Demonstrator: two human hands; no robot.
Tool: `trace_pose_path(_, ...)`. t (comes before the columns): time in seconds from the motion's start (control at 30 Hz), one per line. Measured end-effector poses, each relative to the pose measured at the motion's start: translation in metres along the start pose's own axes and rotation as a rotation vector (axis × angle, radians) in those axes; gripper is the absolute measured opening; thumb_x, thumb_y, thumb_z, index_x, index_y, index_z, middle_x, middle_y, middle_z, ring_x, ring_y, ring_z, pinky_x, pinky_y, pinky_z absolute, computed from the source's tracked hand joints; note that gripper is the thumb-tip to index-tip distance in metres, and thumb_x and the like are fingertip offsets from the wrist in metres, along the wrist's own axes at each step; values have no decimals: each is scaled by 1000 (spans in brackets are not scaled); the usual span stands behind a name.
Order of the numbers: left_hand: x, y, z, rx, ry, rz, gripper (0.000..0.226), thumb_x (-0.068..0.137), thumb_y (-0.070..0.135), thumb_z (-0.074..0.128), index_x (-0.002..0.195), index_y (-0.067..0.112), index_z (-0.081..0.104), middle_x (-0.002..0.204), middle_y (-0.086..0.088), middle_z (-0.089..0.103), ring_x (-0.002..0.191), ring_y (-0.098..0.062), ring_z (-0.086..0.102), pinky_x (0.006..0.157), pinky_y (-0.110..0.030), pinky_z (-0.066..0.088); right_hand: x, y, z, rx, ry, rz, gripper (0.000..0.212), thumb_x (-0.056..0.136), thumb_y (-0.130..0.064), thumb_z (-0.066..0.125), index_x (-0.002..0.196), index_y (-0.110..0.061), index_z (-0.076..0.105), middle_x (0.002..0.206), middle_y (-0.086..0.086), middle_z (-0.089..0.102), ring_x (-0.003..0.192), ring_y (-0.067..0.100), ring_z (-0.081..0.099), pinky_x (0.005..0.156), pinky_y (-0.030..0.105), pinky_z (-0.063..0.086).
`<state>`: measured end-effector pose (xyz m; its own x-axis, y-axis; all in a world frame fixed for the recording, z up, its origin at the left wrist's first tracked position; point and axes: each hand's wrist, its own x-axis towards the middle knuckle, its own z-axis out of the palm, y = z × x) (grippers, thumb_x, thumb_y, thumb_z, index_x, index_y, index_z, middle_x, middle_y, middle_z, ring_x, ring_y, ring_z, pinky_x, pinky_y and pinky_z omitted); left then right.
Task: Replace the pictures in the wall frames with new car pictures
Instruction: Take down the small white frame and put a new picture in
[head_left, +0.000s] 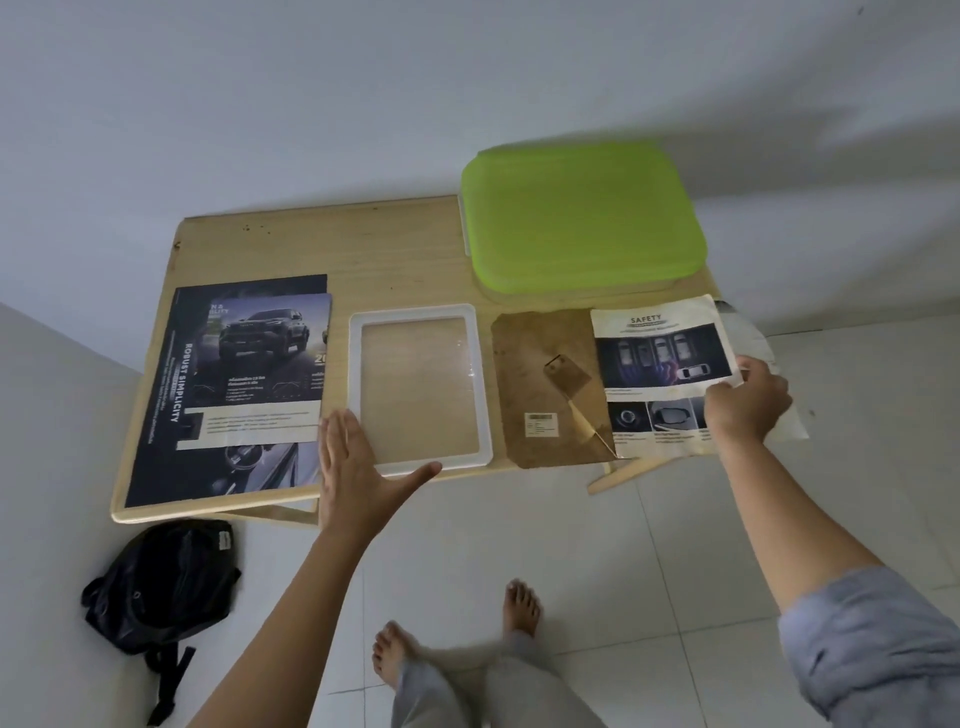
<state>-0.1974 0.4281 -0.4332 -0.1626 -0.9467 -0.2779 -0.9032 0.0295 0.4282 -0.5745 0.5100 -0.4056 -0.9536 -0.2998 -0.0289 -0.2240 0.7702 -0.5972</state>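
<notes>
While my left hand (358, 478) lies flat, open, steadying the white frame (421, 387), right hand (748, 400) pinches the SAFETY car page (660, 358) right of it, likely for fitting.

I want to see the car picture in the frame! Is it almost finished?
Not yet, about halfway. The white frame is already opened and lies empty on the table, its brown backing board beside it. The right hand grips the SAFETY car page, and the left hand rests flat at the frame's corner. Left: a picture in, backing on.
</notes>
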Motion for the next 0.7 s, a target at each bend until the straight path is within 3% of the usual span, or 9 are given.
trace_pose_path(0.13, -3, 11, 7, -22, 46, -59, 132, 54, 81, 50, 147, 7, -8, 157, -8, -10, 143, -22, -16, 117, -42, -1, 25, 9, -9, -11, 14, 45, 43, 80, 5, 45, 122, -3, 53, 127, 25, 45, 116, 42, 37, 91, 44, 38)
trace_pose_path(0.3, -4, 18, 16, -101, 66, -136, 132, 53, 78, 56, 148, 12, -7, 157, -5, -9, 143, -20, -16, 117, -43, 0, 41, 20, -9, -50, -12, 49, 46, 81, 4, 47, 127, -5, 49, 132, 22, 42, 120, 40, 36, 95, 48, 38)
trace_pose_path(0.4, -5, 19, 18, -142, 64, -162, 132, 51, 78, 57, 148, 14, -7, 157, -3, -8, 144, -20, -14, 117, -44, 1, 32, 21, 2, -70, -99, -144, 46, 85, -11, 55, 129, -5, 46, 134, 20, 41, 124, 37, 34, 100, 50, 36)
trace_pose_path(0.47, -5, 19, 18, -158, 54, -174, 133, 51, 78, 58, 148, 15, -7, 157, -2, -9, 144, -20, -14, 117, -45, 2, 26, 21, 10, -128, -157, -251, 57, 84, -27, 61, 133, -7, 41, 138, 19, 38, 128, 36, 31, 104, 50, 32)
trace_pose_path(0.57, -4, 19, 19, -167, 52, -177, 132, 52, 77, 60, 148, 17, -7, 157, 0, -9, 144, -21, -12, 117, -47, 5, 29, 27, 16, -215, -228, -232, 78, 80, -47, 63, 139, -9, 31, 144, 20, 28, 134, 37, 23, 110, 53, 24)
trace_pose_path(0.7, -4, 18, 20, -180, 50, -187, 132, 51, 77, 60, 148, 20, -8, 157, 3, -10, 144, -20, -11, 117, -49, 8, 32, 32, 17, -262, -248, -212, 80, 77, -53, 63, 137, -7, 33, 142, 20, 32, 132, 37, 27, 104, 54, 33)
